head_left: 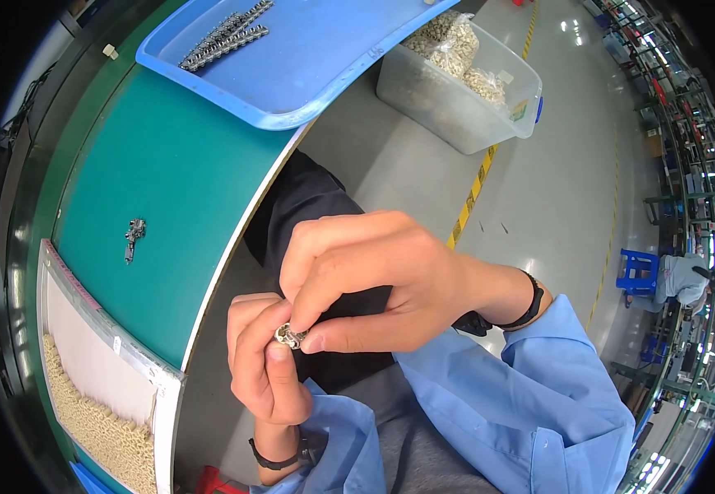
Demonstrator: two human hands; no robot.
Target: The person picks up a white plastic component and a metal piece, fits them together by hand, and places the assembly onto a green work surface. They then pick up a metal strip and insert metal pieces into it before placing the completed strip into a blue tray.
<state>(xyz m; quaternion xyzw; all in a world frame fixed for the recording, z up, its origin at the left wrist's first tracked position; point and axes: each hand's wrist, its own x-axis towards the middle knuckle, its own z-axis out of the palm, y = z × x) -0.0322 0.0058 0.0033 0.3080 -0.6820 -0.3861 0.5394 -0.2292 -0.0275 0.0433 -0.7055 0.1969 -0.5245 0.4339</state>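
Over my lap, just off the table's edge, both my hands meet at one small metal part (289, 335), silvery with a pale bit in it. My left hand (263, 362) pinches it from below between thumb and fingers. From the right, the thumb and index finger of my right hand (374, 280) close on its other side. Fingertips cover much of the part, so its exact kind does not show. A small cluster of dark metal parts (134, 239) lies on the green table mat (160, 165).
A blue tray (292, 115) with dark metal strips (226, 41) stands at the table's far end. The near-left box (168, 412) holds many small beige pieces (98, 420). A clear plastic bin (448, 115) with bagged pieces sits on the floor. Farther right, a person (685, 280) is beside a blue stool (639, 270).
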